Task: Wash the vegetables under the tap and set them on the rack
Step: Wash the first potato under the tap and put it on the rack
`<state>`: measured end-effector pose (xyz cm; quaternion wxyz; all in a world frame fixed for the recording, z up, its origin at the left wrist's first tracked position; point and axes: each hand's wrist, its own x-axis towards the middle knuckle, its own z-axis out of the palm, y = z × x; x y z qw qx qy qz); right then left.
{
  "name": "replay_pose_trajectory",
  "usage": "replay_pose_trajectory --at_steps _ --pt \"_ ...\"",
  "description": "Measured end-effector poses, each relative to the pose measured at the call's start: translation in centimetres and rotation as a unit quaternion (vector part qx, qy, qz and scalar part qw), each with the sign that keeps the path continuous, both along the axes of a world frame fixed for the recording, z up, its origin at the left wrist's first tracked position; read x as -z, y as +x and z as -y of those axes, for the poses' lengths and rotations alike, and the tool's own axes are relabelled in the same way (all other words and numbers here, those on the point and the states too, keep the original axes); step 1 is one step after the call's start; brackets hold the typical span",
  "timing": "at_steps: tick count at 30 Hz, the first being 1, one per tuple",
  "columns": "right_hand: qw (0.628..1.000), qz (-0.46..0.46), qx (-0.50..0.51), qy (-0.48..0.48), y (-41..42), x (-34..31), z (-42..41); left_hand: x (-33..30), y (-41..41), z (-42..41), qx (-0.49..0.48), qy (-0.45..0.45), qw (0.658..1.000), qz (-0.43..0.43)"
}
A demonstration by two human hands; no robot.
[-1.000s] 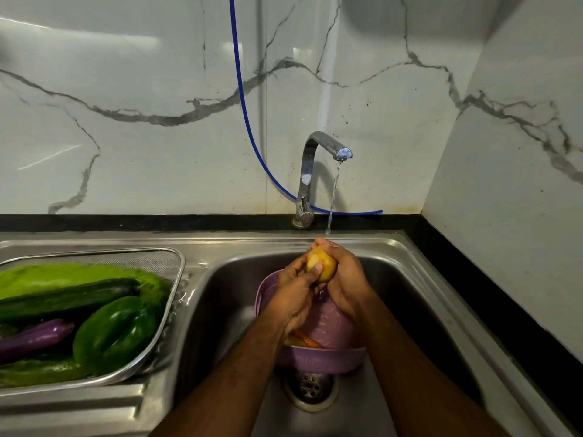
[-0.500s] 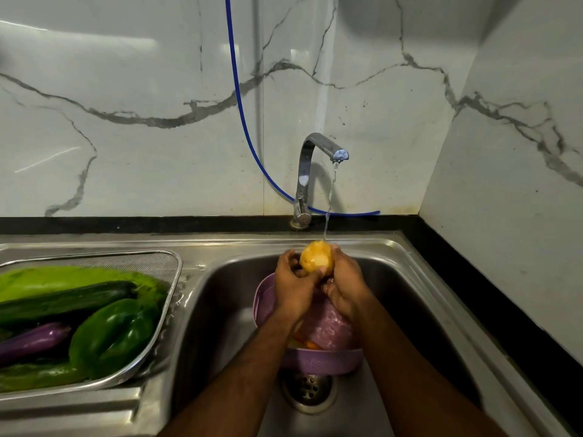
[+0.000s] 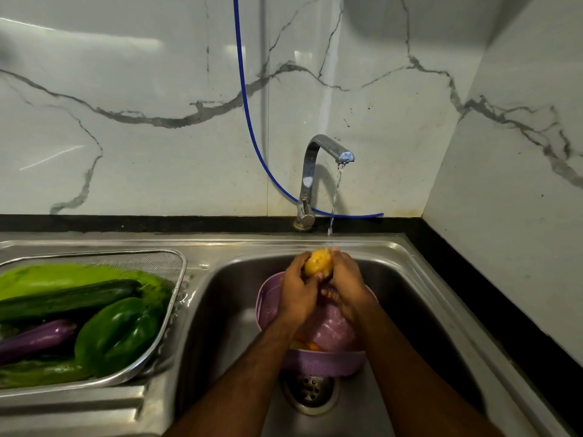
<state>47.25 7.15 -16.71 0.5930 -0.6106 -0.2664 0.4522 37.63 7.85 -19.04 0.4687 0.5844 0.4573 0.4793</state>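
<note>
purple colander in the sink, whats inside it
Inside the purple colander only a glimpse of orange and yellow produce shows; the forearms cover the rest.

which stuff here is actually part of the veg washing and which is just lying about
Part of the job: left hand and right hand gripping the yellow vegetable; running tap; purple colander; rack holding cucumber, green pepper, aubergine; sink.

Just there: blue hose; marble wall.
</note>
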Motion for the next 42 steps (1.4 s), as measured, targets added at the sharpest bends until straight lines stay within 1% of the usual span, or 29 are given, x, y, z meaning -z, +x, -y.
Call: replay_pose_trajectory --at_steps 4,7,9,12,13,16,17,19,21,24,26,27,30,32,33,37,39,42 --pt "0.997 0.027 -0.034 0.06 -0.5 0.1 0.0 -0.1 -0.1 -0.1 -0.011 0.009 1.0 -0.008" --pt "0.997 0.032 -0.036 0.059 -0.7 -0.1 0.0 -0.1 -0.2 -0.1 -0.006 0.02 1.0 -0.011" --pt "0.999 -0.003 -0.022 0.05 -0.3 -0.2 0.1 -0.1 -0.1 0.1 0.004 0.035 0.999 -0.017" --pt "0.994 -0.107 0.004 0.027 0.4 -0.5 0.4 0.0 0.1 0.6 0.028 0.062 0.997 -0.034" --pt "0.991 -0.128 0.004 0.025 0.5 -0.5 0.5 0.1 0.2 0.5 0.029 0.063 0.997 -0.036" --pt "0.99 -0.134 -0.022 0.041 0.4 -0.9 0.8 0.0 0.2 0.3 0.015 0.041 0.999 -0.027" --pt "0.989 -0.131 -0.036 0.053 0.1 -1.0 1.0 -0.1 0.1 0.2 0.005 0.037 0.999 -0.024" --pt "0.991 -0.094 -0.058 0.077 -0.3 -0.8 1.0 -0.5 -0.2 0.2 0.001 0.03 0.999 -0.018" --pt "0.993 -0.02 -0.07 0.089 -0.7 -0.5 0.9 -0.5 -0.3 0.1 0.011 0.035 0.999 -0.014" --pt "0.993 0.071 -0.058 0.075 -0.7 -0.4 0.8 -0.6 -0.3 0.1 0.016 0.03 0.999 -0.016" --pt "0.994 0.081 -0.035 0.06 -0.4 -0.3 0.5 -0.4 -0.2 0.1 0.027 0.007 1.0 0.002" --pt "0.996 0.064 -0.031 0.051 -0.2 -0.3 0.4 -0.4 -0.2 0.1 0.031 -0.011 0.999 0.024" --pt "0.998 -0.032 -0.041 0.041 0.4 -0.6 0.4 -0.2 -0.2 -0.1 0.017 -0.091 0.991 0.095" --pt "0.994 -0.084 -0.065 0.04 0.9 -0.7 0.6 -0.4 -0.3 0.0 0.026 -0.11 0.985 0.13" --pt "0.991 -0.093 -0.085 0.04 1.1 -0.7 0.6 -0.4 -0.3 0.1 0.03 -0.111 0.983 0.142" --pt "0.986 -0.062 -0.145 0.047 1.2 -0.8 0.6 -0.5 -0.4 -0.1 0.022 -0.116 0.978 0.17" --pt "0.987 -0.056 -0.143 0.05 1.2 -0.6 0.5 -0.5 -0.5 -0.2 0.02 -0.127 0.975 0.182" --pt "0.993 -0.032 -0.104 0.039 1.1 0.1 0.1 -0.6 -0.4 0.0 0.025 -0.13 0.975 0.181"
